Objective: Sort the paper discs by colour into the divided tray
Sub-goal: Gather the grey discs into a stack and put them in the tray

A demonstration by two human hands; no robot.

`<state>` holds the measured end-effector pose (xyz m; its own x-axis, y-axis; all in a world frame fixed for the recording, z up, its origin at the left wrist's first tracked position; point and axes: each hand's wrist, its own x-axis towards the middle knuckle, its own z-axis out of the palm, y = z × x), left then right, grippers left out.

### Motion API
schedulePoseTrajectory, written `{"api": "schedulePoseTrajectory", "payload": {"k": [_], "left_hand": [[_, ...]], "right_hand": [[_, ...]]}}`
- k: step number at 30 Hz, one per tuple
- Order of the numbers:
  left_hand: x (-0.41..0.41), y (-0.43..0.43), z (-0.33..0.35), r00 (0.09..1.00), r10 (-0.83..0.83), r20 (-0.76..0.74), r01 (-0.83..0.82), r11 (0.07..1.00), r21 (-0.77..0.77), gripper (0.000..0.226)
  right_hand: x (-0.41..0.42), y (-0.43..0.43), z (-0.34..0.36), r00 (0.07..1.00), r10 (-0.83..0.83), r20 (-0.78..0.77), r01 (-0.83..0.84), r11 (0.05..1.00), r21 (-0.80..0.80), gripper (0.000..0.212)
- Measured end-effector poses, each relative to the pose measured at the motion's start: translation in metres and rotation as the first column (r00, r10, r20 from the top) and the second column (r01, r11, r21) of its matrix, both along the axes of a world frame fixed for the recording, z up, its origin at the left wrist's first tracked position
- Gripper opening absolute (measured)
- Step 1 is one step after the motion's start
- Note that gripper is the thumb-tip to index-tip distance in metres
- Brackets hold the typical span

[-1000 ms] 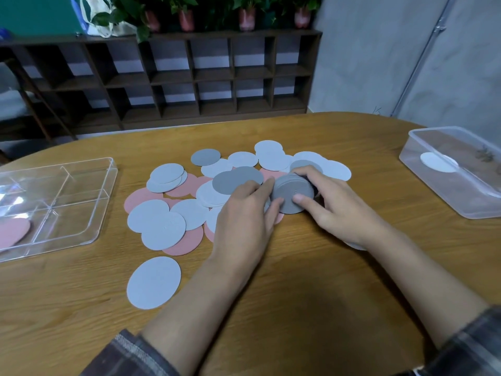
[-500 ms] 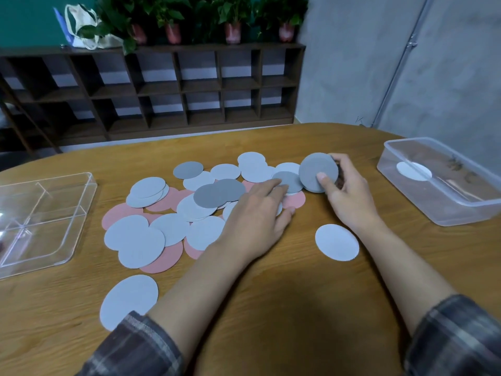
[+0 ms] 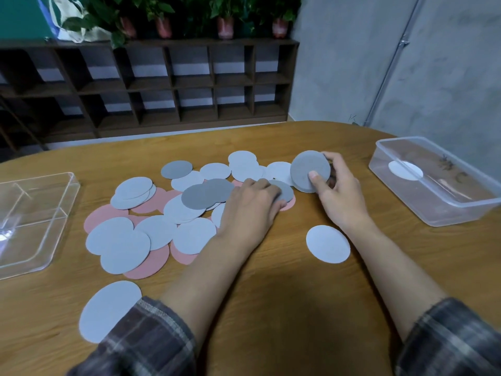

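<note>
Paper discs in pale blue-grey, dark grey and pink lie overlapped in a pile [image 3: 151,215] on the middle of the wooden table. My right hand [image 3: 339,194] grips a stack of dark grey discs [image 3: 309,170], tilted up on edge above the pile's right side. My left hand [image 3: 252,210] rests palm down on the pile, its fingertips on a dark grey disc [image 3: 286,189]. One pale disc [image 3: 328,244] lies alone below my right hand, another [image 3: 108,310] by my left sleeve. The clear divided tray [image 3: 54,213] sits at the left edge, partly out of view.
A clear plastic box [image 3: 433,210] holding a white disc [image 3: 405,170] stands at the right. A dark wooden shelf [image 3: 162,85] with potted plants on top lines the wall behind the table. The table's rounded far edge [image 3: 271,126] runs just beyond the pile.
My right hand lifted the dark grey stack off the pile and tilted it upright to the right, uncovering a lone pale disc. My left hand stayed on the pile. The view shifted rightward.
</note>
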<state>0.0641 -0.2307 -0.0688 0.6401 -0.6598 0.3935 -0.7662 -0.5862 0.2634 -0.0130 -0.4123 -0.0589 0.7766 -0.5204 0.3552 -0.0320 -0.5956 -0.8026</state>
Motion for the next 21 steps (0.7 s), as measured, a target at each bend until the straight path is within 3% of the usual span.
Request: {"api": "schedulePoseTrajectory", "payload": {"k": [4,9,16,21], "left_hand": [[-0.003,0.011,0.000,0.997,-0.019,0.071,0.027,0.992,-0.120,0.044],[-0.012,0.025,0.004,0.997,-0.015,0.081,0.040,0.946,-0.322,0.023],[-0.025,0.048,0.009,0.995,-0.029,-0.097,-0.021,0.876,-0.482,0.015],[-0.035,0.071,0.008,0.938,-0.040,-0.345,-0.151,0.848,-0.508,0.009]], "right_hand": [[0.000,0.004,0.000,1.000,0.022,0.005,-0.022,1.000,-0.014,0.031],[-0.003,0.014,0.003,0.994,0.108,0.015,-0.108,0.994,-0.018,0.031],[-0.005,0.025,0.006,0.973,0.229,0.028,-0.229,0.973,0.004,0.038],[-0.007,0.036,0.008,0.918,0.386,0.090,-0.395,0.911,0.116,0.044]]}}
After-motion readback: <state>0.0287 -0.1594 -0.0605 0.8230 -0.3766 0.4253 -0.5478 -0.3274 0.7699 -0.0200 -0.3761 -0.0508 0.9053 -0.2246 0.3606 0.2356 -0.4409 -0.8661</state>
